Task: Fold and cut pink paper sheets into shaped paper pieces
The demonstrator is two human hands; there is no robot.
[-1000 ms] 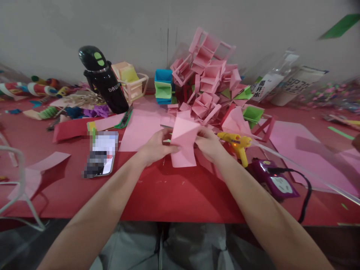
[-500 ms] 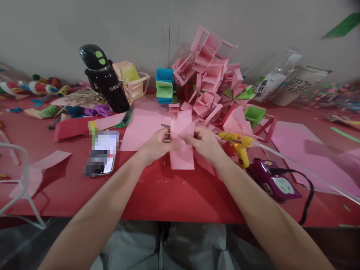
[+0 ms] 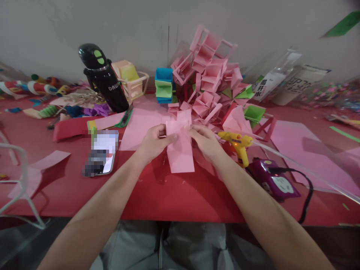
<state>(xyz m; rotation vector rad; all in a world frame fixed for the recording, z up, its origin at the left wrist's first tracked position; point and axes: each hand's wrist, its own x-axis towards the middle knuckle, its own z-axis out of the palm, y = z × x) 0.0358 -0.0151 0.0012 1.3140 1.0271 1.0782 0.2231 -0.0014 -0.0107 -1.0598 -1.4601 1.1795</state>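
Observation:
A pink paper strip [image 3: 180,155] stands up between my hands above the red table. My left hand [image 3: 156,141] grips its left edge, thumb across the front and fingers behind. On the other edge, my right hand [image 3: 204,140] pinches the paper near the top with thumb and fingertips. Another piece of pink paper [image 3: 184,115] rises behind the strip's top; whether the two are joined I cannot tell. Behind my hands is a heap of folded pink paper chairs [image 3: 213,75]. A yellow hot glue gun [image 3: 237,142] rests just right of my right hand.
A phone [image 3: 105,150] lies left of my left arm, near a green-handled cutter [image 3: 125,117] and a black flask [image 3: 108,84]. At right are a purple power box [image 3: 274,180] with a cable and pink sheets [image 3: 312,153]. A blue-green paper piece [image 3: 164,85] stands behind.
The paper strip has tilted slightly and its upper part has shifted left. My left thumb has drawn back toward the left edge, and my right fingers have moved to the right edge.

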